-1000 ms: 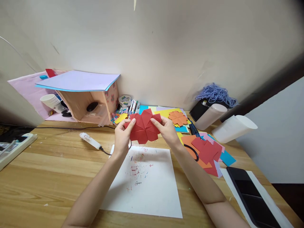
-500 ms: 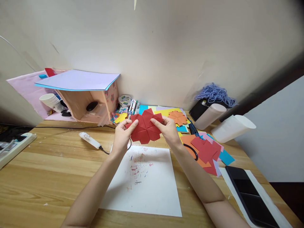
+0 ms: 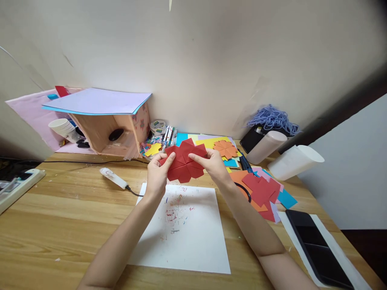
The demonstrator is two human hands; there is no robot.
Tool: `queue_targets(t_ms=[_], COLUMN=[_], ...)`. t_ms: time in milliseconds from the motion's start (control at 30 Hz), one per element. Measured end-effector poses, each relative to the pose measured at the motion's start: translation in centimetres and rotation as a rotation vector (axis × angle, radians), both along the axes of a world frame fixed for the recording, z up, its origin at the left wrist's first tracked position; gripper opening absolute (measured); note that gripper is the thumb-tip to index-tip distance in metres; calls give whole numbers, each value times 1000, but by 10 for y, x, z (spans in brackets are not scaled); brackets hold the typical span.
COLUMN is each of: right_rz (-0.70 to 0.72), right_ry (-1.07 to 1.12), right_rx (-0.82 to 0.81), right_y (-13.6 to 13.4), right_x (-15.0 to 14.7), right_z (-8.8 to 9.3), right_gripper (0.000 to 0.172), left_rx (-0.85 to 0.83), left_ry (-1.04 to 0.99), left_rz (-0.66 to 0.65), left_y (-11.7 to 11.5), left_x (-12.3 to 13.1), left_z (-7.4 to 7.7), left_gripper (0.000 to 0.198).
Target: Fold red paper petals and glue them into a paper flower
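Observation:
A red paper flower [image 3: 185, 169] with crease lines meeting at its middle is held up in the air by both hands. My left hand [image 3: 160, 167] pinches its left edge, thumb on the front. On the opposite edge my right hand [image 3: 214, 164] is closed the same way, its thumb lying on a petal. Beneath the flower lies a white sheet [image 3: 184, 245] marked with coloured smudges. Behind my right hand, an orange paper flower [image 3: 225, 149] rests on a stack of coloured paper; a yellow cut-out [image 3: 153, 149] lies to the left.
To the right are loose paper pieces [image 3: 263, 190], scissors [image 3: 245, 164], a phone [image 3: 317, 245], white containers [image 3: 294, 162] and blue yarn [image 3: 272, 119]. A glue gun [image 3: 113, 178] with a cord lies left, before a cardboard box [image 3: 115, 135] with paper cups [image 3: 63, 129] beside it.
The red flower tilts slightly in my hands, and my right thumb has slid a little inward over the petal. Otherwise the hands keep their pinch.

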State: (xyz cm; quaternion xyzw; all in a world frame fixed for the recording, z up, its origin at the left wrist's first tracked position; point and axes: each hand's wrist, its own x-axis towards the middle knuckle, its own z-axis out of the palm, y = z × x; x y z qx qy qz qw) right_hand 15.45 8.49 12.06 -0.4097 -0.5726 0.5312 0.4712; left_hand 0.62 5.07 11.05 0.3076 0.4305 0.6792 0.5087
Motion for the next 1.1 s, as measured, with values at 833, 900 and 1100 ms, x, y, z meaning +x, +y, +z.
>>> queue_targets(t_ms=[833, 900, 1100], right_rz=[175, 175, 198], right_ry=[-133, -117, -46], right_rx=[-30, -26, -49], right_y=[1, 1, 3], right_x=[13, 12, 9], right_z=[10, 8, 4], right_gripper=[34, 34, 35], left_rx=[-64, -87, -130], left_ry=[339, 387, 402], left_rz=[-100, -137, -278], left_y=[3, 2, 0], left_x=[-18, -20, -23], left_z=[3, 7, 14], left_gripper=[33, 35, 39])
